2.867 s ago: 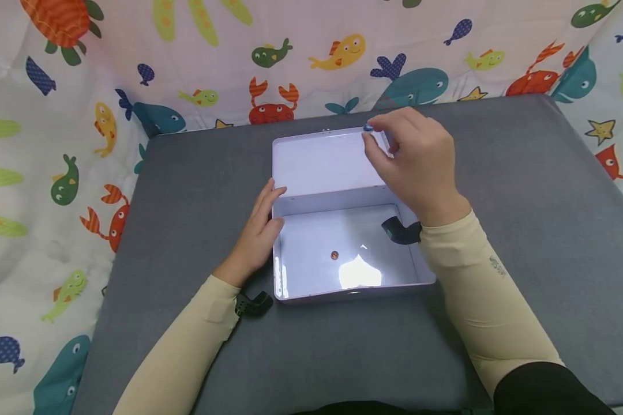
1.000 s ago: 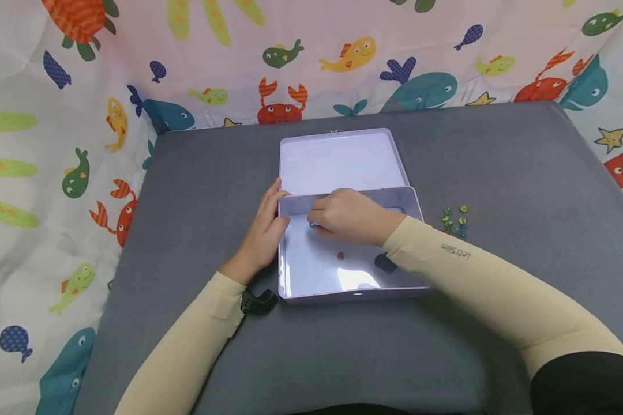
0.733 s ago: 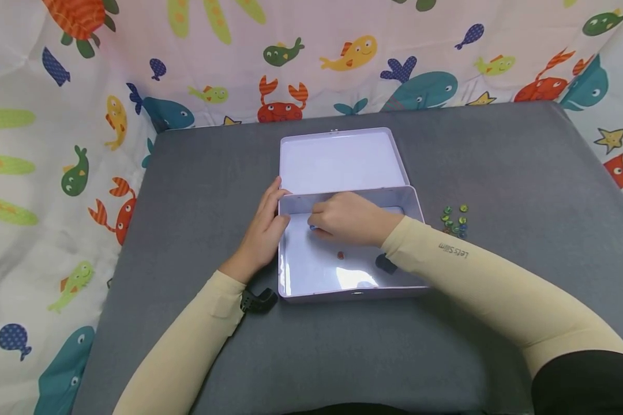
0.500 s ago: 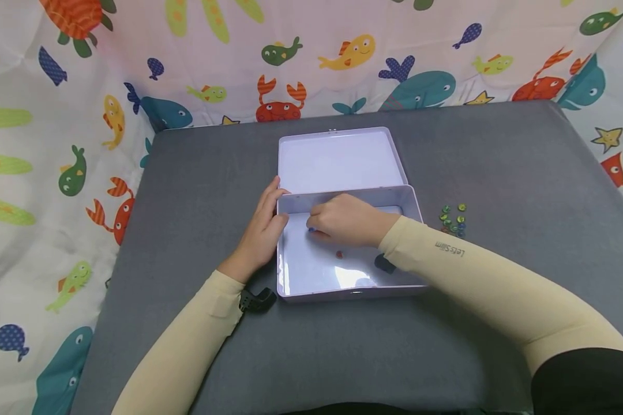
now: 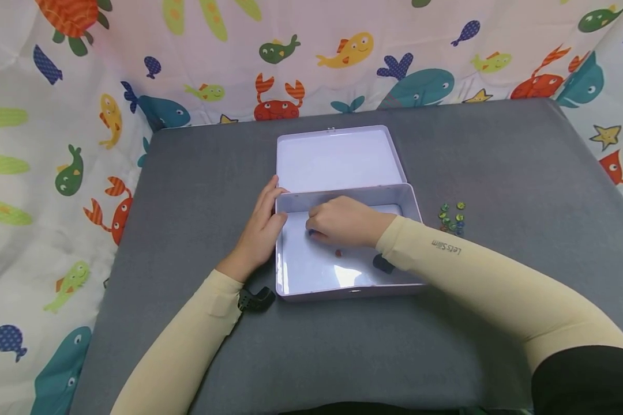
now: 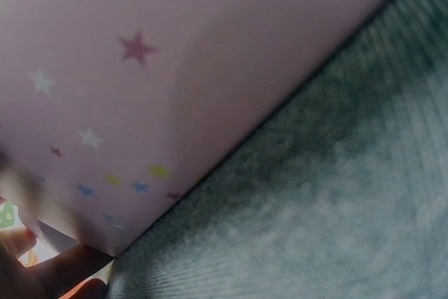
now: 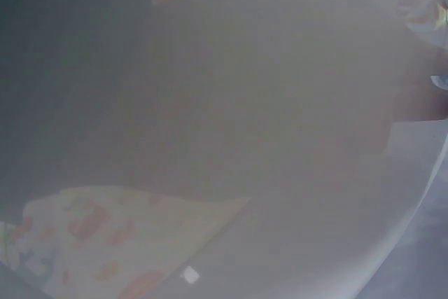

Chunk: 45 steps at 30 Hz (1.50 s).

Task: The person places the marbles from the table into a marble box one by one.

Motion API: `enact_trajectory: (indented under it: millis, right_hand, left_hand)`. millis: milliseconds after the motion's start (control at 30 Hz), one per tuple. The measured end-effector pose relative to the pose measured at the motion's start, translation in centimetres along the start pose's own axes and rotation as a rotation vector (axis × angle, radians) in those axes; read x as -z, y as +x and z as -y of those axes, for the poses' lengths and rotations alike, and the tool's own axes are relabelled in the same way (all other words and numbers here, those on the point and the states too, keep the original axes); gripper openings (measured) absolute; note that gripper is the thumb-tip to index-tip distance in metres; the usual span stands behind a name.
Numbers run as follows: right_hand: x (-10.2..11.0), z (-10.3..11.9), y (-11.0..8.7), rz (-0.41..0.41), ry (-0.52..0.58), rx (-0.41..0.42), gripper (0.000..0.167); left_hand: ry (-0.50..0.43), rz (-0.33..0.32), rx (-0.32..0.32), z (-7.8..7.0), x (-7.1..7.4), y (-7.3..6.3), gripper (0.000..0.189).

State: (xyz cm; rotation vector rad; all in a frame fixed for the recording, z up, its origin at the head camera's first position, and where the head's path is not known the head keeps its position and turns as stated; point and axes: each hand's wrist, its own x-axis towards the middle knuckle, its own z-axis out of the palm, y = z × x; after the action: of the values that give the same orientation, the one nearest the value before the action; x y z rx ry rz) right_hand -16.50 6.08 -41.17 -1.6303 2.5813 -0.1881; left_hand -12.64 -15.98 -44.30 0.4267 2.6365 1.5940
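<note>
A shallow white metal box point(image 5: 316, 276) stands with its lid point(image 5: 340, 158) folded back. My left hand point(image 5: 256, 239) rests along the box's left side, fingers stretched toward the hinge. Low inside the box, my right hand point(image 5: 345, 222) pinches a small blue glass marble point(image 5: 310, 231), mostly hidden under the fingertips. An orange marble point(image 5: 338, 253) lies on the box floor in front of that hand; in the right wrist view a marble point(image 7: 423, 8) shows an orange and yellow swirl. The left wrist view shows the box's pink outer wall point(image 6: 140, 103) with stars.
Several green, blue and orange marbles point(image 5: 460, 206) lie on the grey tabletop point(image 5: 524, 173) to the right of the box, partly behind my right forearm. A curtain point(image 5: 213, 57) printed with sea animals hangs at the back and sides.
The right hand came down from above the lid into the box with the blue marble. It then stays nearly still, the marble now less visible. The left hand keeps its place.
</note>
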Motion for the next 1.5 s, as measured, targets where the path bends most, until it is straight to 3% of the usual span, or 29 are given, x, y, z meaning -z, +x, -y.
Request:
enact_trajectory:
  millis: [433,800,1500]
  right_hand:
    - [0.4,-0.1,0.0,-0.053,0.035,-0.022,0.016]
    - [2.5,0.1,-1.1,-0.3,0.165,-0.064,0.013]
    - [3.3,-0.5,-2.0,-0.379,0.256,-0.137,0.011]
  left_hand:
    - [0.008,-0.005,-0.012,0.1,0.0,0.0,0.038]
    - [0.008,0.0,-0.012,0.0,-0.1,0.0,0.038]
    - [0.016,-0.018,-0.002,0.0,-0.2,-0.1,0.039]
